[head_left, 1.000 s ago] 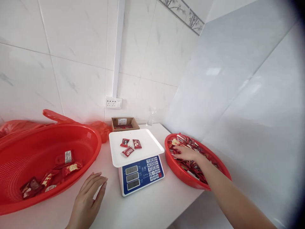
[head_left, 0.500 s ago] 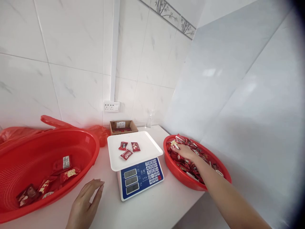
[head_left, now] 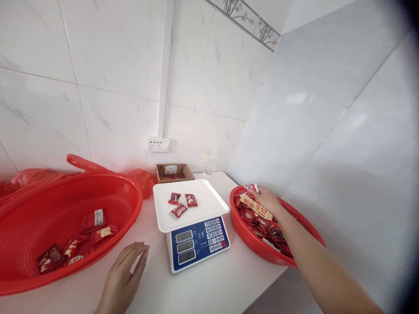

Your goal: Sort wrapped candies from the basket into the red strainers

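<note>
My right hand point(head_left: 266, 201) is over the red basket point(head_left: 240, 240) on the right, which is full of small wrapped snacks. Its fingers close on a red-and-white snack packet point(head_left: 251, 188), though the palm side is hidden. Just below those fingers, a long yellow packet with red characters point(head_left: 257, 206) lies on the heap. My left hand point(head_left: 124, 272) hovers near the table's front, empty, with thumb and fingers loosely bent and apart. Three red wrapped snacks point(head_left: 178, 210) rest on the white pan point(head_left: 209, 200) of a digital scale point(head_left: 199, 244) between the hands.
A larger red basket point(head_left: 131, 205) at the left holds several red packets. Behind it lie red plastic bags point(head_left: 42, 176). A small cardboard box point(head_left: 175, 173) and a clear plastic bottle point(head_left: 210, 165) stand by the tiled wall, below a socket point(head_left: 159, 144).
My right hand has shifted within the right basket and now grips a red-and-white packet; the yellow packet shows more fully. My left hand keeps its pose. The view has turned slightly left.
</note>
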Demonstrator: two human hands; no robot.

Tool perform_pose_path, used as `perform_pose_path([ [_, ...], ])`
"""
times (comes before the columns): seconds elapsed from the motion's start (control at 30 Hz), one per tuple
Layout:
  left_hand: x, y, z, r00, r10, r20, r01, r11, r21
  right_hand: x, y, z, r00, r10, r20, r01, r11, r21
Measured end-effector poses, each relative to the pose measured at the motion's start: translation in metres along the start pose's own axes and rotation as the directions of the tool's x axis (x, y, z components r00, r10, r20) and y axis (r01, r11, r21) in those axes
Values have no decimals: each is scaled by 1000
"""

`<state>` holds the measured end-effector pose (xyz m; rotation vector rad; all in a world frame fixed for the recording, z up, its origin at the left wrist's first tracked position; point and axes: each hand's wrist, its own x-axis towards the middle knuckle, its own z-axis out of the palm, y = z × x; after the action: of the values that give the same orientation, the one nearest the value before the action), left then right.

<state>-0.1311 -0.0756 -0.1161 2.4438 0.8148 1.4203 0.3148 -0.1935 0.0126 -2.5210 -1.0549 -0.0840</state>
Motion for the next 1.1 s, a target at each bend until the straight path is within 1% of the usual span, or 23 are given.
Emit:
perform_pose_path([
  [0.1,2,4,0,1000,9,14,-9,999,-32,-7,-24,3,999,-43,2,43,997,66],
  [0.17,2,6,0,999,4,32,-2,999,-52,-13,-47,13,994,-107,25,103,987,120],
  [0.23,2,7,0,999,-13,50,16,998,-64,-18,-72,27,979,-186,84,169,969,178],
  [0.37,0,7,-1,997,-50,61,55,995,-79,-31,-119,56,920,-329,212,286,935,210],
  [0.43,0,8,-2,995,-68,68,74,993,-90,-37,-137,64,890,-378,256,327,919,222],
  [0.5,0,8,-3,993,-84,77,92,991,-99,-41,-150,65,862,-421,282,346,895,280],
  [0.57,1,9,-3,992,-96,80,104,989,-107,-42,-159,63,849,-443,286,342,875,342],
  [0.6,1,10,-3,992,-100,81,109,988,-112,-41,-163,62,852,-445,275,334,867,369],
  [0.73,1,12,-3,989,-115,93,126,984,-128,-35,-173,65,881,-416,224,282,843,458],
  [0.83,0,11,-3,988,-118,100,131,982,-137,-31,-182,73,891,-371,260,195,832,519],
  [0.9,0,10,-3,988,-123,98,136,980,-143,-29,-189,78,878,-360,316,129,813,567],
  [0.97,0,10,-3,987,-131,97,145,978,-147,-27,-194,82,850,-374,371,83,791,606],
  [1.03,1,10,-4,986,-138,94,151,977,-148,-26,-196,86,829,-387,403,57,776,628],
  [1.1,1,11,-4,986,-138,91,150,978,-147,-25,-197,88,821,-394,413,53,772,633],
])
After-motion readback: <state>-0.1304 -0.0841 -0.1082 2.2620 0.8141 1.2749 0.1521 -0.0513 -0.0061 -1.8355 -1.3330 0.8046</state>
